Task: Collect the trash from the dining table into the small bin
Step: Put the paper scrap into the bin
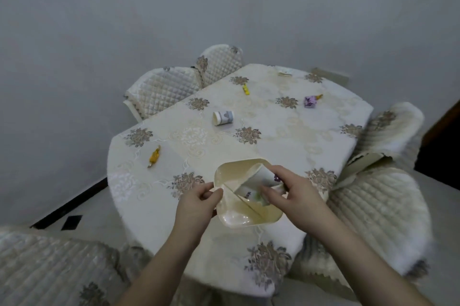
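A small cream bin point(239, 218) with a swing lid stands on the near part of the dining table point(311, 141). My left hand point(199, 202) grips the bin's left rim. My right hand point(288, 188) holds a white paper cup point(261, 176), tilted and partly pushed into the bin's opening. Another paper cup point(222, 117) lies on its side mid-table. A yellow candy wrapper point(154, 156) lies at the left, a small yellow wrapper point(246, 89) farther back, a purple wrapper point(310, 101) at the right, and a pale scrap point(285, 73) near the far edge.
Quilted cream chairs surround the table: two at the far left point(161, 91), one at the right point(383, 196), one at the near left point(49, 268). A grey wall lies behind. Dark baseboard point(72, 203) runs along the floor at left.
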Action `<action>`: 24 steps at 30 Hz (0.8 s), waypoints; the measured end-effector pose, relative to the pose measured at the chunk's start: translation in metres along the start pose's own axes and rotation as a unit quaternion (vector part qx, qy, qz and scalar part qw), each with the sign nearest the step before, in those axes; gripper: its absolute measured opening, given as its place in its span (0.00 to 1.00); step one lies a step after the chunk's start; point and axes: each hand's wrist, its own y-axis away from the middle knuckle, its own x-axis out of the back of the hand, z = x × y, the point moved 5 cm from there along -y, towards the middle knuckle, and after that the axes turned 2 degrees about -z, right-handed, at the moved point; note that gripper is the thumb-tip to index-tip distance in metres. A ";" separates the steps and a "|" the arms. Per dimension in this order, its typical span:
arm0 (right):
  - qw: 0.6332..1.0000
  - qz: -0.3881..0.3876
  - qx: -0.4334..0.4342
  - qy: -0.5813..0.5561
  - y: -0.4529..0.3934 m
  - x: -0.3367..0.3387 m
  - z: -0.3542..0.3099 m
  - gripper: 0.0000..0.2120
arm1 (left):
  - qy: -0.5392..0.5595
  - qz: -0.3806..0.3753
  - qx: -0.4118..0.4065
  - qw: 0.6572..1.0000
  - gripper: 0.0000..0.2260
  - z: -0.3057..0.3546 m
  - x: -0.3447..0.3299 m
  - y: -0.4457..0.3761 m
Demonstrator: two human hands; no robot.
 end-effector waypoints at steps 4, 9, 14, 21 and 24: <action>0.998 0.040 -0.020 0.053 0.046 -0.001 -0.009 0.14 | -0.005 -0.046 -0.005 0.999 0.08 0.001 -0.008 0.027; 0.993 0.086 -0.055 0.063 0.100 0.010 -0.005 0.16 | -0.029 -0.115 0.009 0.993 0.10 -0.007 -0.043 0.056; 0.976 0.177 -0.091 0.092 0.163 0.054 0.008 0.14 | -0.053 -0.173 0.010 0.983 0.10 -0.008 -0.095 0.085; 0.931 0.256 -0.194 0.173 0.296 0.132 0.051 0.15 | -0.096 -0.257 -0.015 0.962 0.07 -0.011 -0.199 0.135; 0.902 0.272 -0.248 0.226 0.363 0.164 0.076 0.18 | -0.117 -0.302 -0.025 0.946 0.07 -0.017 -0.259 0.166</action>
